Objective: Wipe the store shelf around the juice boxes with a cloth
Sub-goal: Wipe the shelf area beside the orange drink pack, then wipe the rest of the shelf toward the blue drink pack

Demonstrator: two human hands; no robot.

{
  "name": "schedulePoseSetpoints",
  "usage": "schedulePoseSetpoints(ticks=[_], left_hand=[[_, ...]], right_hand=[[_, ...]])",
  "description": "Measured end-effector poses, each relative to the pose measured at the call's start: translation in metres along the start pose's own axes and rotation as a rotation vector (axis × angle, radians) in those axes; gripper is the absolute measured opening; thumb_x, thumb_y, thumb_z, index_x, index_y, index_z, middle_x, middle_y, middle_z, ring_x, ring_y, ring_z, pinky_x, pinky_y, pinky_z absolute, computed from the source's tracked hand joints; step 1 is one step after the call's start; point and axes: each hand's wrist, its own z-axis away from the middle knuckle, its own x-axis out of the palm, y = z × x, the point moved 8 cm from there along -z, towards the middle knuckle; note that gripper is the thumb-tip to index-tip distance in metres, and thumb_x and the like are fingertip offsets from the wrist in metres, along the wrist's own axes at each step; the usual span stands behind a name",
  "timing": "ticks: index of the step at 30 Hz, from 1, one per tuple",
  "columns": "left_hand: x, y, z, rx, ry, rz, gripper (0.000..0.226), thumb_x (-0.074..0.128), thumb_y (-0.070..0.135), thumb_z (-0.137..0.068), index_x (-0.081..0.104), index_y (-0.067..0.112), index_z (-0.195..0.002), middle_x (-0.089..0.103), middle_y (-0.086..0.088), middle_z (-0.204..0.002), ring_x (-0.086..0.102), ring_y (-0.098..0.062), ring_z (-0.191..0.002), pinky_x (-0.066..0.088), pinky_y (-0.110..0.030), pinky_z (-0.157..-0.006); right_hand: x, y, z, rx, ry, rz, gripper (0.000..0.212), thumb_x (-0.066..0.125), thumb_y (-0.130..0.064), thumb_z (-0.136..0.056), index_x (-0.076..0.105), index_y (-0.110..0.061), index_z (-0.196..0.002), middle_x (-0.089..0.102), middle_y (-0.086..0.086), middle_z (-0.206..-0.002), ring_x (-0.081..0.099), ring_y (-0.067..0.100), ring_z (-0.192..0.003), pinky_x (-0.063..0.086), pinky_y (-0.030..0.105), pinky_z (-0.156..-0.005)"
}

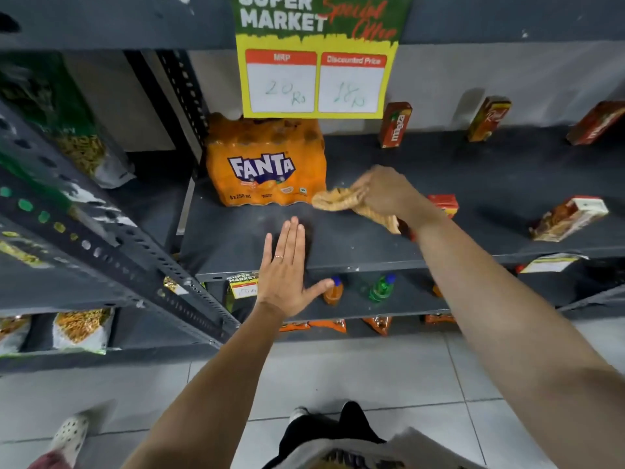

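A dark grey shelf (pixel 355 245) carries several scattered juice boxes: one upright red box (pixel 395 125) at the back, another (pixel 488 119) to its right, one (pixel 595 122) at the far right edge, and one lying down (pixel 568 218) near the front. A red box (pixel 444 204) sits partly hidden behind my right wrist. My right hand (pixel 389 194) grips a crumpled tan cloth (pixel 341 199) on the shelf, just right of the Fanta pack. My left hand (pixel 287 269) is flat with straight fingers over the shelf's front edge, holding nothing.
An orange Fanta multipack (pixel 267 164) stands at the shelf's left end under a yellow price sign (pixel 316 82). Small bottles (pixel 382 287) stand on the shelf below. Snack bags fill the left rack behind a slanted metal post (pixel 135 245). Another person's shoe (pixel 69 434) is on the tiled floor.
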Motion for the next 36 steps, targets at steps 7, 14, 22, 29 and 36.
schedulePoseSetpoints(ticks=[7,14,22,29,36], left_hand=[[-0.002,-0.003,0.000,-0.001,0.058,0.111,0.096,0.011,0.074,-0.089,0.001,0.002,-0.152,-0.003,-0.013,-0.161,-0.003,-0.024,-0.149,0.005,-0.049,-0.120],[-0.021,0.017,-0.013,0.053,0.153,0.331,0.081,0.009,0.062,-0.096,0.006,0.004,-0.152,0.005,-0.011,-0.162,-0.002,-0.020,-0.149,0.001,-0.048,-0.120],[-0.033,0.045,-0.079,0.066,0.151,0.460,0.065,0.012,0.045,-0.098,0.012,0.010,-0.153,0.009,-0.004,-0.161,0.000,-0.012,-0.148,0.004,-0.034,-0.121],[0.009,0.059,-0.109,-0.063,-0.002,0.277,0.059,0.021,0.030,-0.097,0.019,0.007,-0.152,0.015,-0.008,-0.161,0.009,-0.020,-0.148,0.002,-0.030,-0.120],[0.014,0.056,-0.108,-0.164,0.050,0.223,0.060,0.026,0.035,-0.095,0.029,0.009,-0.149,0.020,-0.006,-0.159,0.015,-0.021,-0.147,0.007,-0.033,-0.120]], right_hand=[[0.073,-0.005,0.042,0.047,0.081,0.244,0.032,0.041,0.000,-0.091,0.069,-0.007,-0.105,0.070,0.014,-0.107,0.065,0.032,-0.100,0.052,0.038,-0.077],[0.072,0.026,0.078,0.137,-0.021,0.049,0.044,0.048,-0.003,-0.083,0.071,-0.028,-0.111,0.070,0.007,-0.111,0.065,0.032,-0.100,0.052,0.035,-0.077],[0.066,0.015,0.076,-0.014,-0.095,0.129,0.030,0.047,-0.009,-0.086,0.072,-0.021,-0.096,0.071,0.008,-0.100,0.065,0.030,-0.095,0.050,0.035,-0.077],[-0.055,0.084,0.101,-0.080,-0.214,-0.297,0.032,0.052,0.003,-0.085,0.064,-0.020,-0.064,0.058,-0.012,-0.064,0.056,0.009,-0.069,0.041,0.024,-0.055],[-0.149,0.144,-0.030,-0.125,0.095,-0.164,0.028,0.049,-0.017,-0.093,0.069,-0.015,-0.113,0.060,-0.008,-0.108,0.060,0.019,-0.099,0.042,0.028,-0.078]])
